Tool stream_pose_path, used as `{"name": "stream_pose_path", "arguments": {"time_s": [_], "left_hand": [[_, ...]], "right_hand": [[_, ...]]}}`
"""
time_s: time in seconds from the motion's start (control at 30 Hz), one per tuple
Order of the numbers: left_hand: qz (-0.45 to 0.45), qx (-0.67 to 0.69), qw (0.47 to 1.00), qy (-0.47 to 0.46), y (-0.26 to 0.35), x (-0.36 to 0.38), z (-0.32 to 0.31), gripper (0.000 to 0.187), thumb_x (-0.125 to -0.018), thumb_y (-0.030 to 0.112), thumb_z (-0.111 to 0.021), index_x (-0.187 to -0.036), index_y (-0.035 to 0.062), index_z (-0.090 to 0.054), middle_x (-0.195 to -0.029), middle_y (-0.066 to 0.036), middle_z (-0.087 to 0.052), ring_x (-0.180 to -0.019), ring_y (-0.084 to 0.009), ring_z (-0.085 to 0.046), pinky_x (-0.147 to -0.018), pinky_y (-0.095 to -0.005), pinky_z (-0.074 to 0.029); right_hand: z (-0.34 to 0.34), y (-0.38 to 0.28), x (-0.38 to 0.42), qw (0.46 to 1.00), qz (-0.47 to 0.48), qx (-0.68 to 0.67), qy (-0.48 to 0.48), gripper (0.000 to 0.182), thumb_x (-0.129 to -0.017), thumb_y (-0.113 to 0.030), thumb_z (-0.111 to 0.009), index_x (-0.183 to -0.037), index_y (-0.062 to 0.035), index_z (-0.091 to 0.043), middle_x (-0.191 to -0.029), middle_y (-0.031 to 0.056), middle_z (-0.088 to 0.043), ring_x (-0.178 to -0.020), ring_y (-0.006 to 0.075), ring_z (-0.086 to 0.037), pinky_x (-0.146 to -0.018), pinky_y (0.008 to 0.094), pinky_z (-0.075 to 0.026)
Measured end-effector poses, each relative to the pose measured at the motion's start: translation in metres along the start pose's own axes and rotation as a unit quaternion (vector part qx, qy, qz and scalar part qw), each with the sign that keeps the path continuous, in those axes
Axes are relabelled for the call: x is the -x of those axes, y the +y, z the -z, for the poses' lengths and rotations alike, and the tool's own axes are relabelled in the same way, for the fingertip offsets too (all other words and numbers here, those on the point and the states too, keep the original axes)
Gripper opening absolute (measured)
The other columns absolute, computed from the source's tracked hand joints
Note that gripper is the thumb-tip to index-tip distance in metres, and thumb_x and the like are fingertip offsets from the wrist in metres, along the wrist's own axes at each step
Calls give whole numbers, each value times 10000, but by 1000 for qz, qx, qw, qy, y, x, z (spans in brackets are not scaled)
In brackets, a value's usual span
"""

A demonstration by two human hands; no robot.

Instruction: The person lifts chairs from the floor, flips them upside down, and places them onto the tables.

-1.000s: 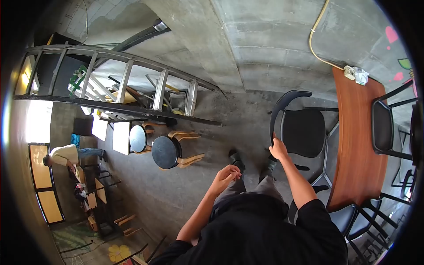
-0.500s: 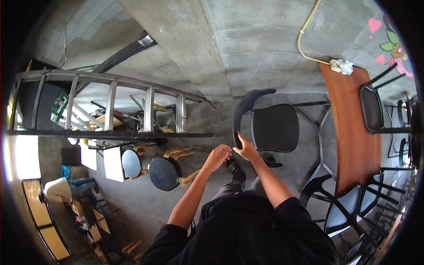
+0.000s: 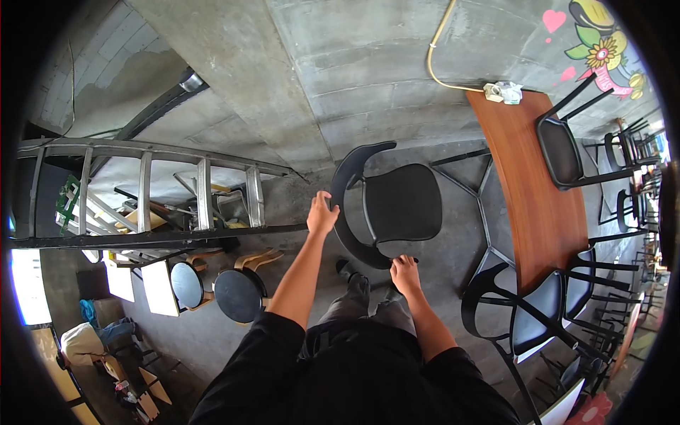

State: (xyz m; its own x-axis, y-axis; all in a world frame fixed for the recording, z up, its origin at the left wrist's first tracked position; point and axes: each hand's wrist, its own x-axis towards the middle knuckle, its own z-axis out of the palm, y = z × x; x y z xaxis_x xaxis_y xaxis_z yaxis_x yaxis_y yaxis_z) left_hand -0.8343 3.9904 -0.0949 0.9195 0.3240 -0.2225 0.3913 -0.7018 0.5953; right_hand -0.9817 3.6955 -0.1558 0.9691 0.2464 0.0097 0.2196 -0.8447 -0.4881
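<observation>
A black chair (image 3: 404,203) with a curved backrest (image 3: 345,177) and a dark padded seat stands on the concrete floor in front of me. My right hand (image 3: 406,276) is closed over the near end of the backrest, fingers curled on top of it. At the outer side of the same backrest is my left hand (image 3: 322,214), its thumb apart from bent fingers and right at the backrest's edge. My shoes and legs show below, between the two arms.
To the right is a wooden table (image 3: 528,191) on metal legs, with another chair (image 3: 561,152) on its top. Black chairs (image 3: 538,312) stand at its near end. A metal ladder (image 3: 145,191) and round stools (image 3: 239,295) are at left. A person (image 3: 85,345) bends over further back.
My hands have parted: the left moved to the backrest's outer side, the right came down onto its near end and closed there. The view has shifted, so the surroundings sit further left.
</observation>
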Motion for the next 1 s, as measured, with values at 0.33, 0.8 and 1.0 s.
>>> {"name": "stream_pose_path", "arguments": {"time_s": [0.33, 0.8, 1.0], "left_hand": [[-41, 36, 996, -64, -7, 28, -26, 658, -802, 244, -756, -1390, 135, -480, -1181, -174, -610, -1104, -344, -595, -951, -419, -483], [-122, -3, 967, -225, 21, 221, -48, 638, -916, 81, -565, -1492, 302, -406, -1322, -168, -598, -1203, -378, -571, -999, -462, -477], [-134, -18, 968, -211, 15, 262, -54, 671, -924, 65, -544, -1514, 332, -370, -1312, -141, -602, -1179, -360, -583, -992, -438, -486]], "right_hand": [[-15, 47, 99, 984, -48, -156, -67, 173, -855, -158, -661, -914, -15, -739, -904, 139, -692, -879, 358, -638, -836, 448, -511], [14, 47, -17, 527, -404, -742, 93, 613, -956, -511, -524, -1397, -90, -465, -1165, 151, -637, -1180, 300, -586, -998, 444, -453], [31, 27, 9, 395, -265, -874, 103, 477, -945, -375, -489, -1319, -80, -521, -1147, 172, -650, -1111, 315, -608, -1002, 430, -459]]}}
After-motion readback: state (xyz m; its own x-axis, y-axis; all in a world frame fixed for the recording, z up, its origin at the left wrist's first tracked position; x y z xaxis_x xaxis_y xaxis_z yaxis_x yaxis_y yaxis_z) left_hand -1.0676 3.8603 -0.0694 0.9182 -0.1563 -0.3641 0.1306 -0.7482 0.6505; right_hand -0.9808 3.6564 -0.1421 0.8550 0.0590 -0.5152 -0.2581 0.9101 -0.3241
